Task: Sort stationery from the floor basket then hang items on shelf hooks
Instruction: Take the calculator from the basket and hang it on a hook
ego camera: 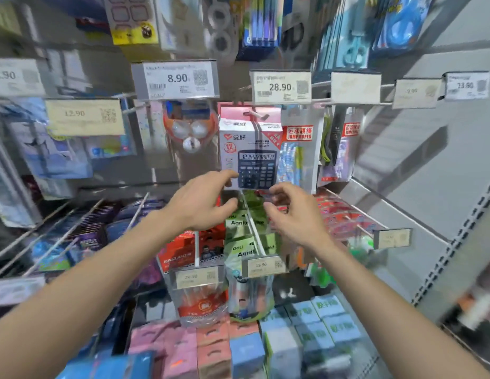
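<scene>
A shop (stationery aisle): price tags [178,79] above hung packets [250,149].

The calculator box [249,149] is white with a pink-red header and a dark navy keypad print. At its 3 o'clock, the jump-rope pack [297,154] carries a red label with white letters. Green packs [239,222] hang at 6 o'clock and red boxes [181,250] at 7 o'clock. Lower down sit pink cartons [167,343] and pale blue cartons [328,321].
</scene>
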Demonstrator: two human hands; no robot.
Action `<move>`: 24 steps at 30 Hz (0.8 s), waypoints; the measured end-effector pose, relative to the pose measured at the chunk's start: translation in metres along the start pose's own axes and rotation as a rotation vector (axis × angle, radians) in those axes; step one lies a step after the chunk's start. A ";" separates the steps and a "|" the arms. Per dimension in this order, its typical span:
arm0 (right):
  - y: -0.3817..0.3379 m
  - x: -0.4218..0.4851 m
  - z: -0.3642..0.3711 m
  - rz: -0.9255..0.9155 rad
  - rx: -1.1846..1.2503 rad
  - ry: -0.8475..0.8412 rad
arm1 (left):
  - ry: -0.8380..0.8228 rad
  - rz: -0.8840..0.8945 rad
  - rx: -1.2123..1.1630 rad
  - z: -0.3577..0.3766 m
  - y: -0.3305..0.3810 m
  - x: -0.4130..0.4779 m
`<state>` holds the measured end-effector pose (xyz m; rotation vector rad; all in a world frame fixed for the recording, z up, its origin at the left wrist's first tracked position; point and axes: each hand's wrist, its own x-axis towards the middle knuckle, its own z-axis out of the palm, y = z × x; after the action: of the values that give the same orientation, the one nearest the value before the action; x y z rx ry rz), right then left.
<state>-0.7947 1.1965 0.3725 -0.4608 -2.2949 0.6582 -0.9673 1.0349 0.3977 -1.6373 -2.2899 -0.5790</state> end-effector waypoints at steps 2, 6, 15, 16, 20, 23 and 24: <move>-0.013 -0.005 -0.011 0.008 -0.079 -0.140 | -0.117 -0.047 -0.034 -0.011 0.008 -0.009; -0.068 -0.009 -0.051 0.099 -0.131 -0.403 | -0.319 -0.184 -0.156 -0.061 0.032 -0.042; -0.218 -0.017 -0.131 0.058 -0.064 -0.886 | -0.486 -0.539 -0.321 -0.223 0.102 -0.138; -0.235 -0.017 -0.135 0.025 -0.063 -0.920 | -0.479 -0.593 -0.327 -0.240 0.108 -0.150; -0.299 -0.027 -0.137 -0.121 -0.028 -0.965 | -0.411 -0.766 -0.373 -0.309 0.128 -0.209; -0.350 -0.049 -0.124 -0.258 0.012 -1.023 | -0.335 -0.892 -0.307 -0.356 0.140 -0.269; -0.369 -0.059 -0.118 -0.323 0.023 -1.046 | -0.308 -0.943 -0.285 -0.374 0.147 -0.289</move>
<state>-0.7218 0.9078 0.6271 0.3839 -3.2058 0.8795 -0.7394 0.6597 0.6262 -0.6443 -3.2939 -0.9105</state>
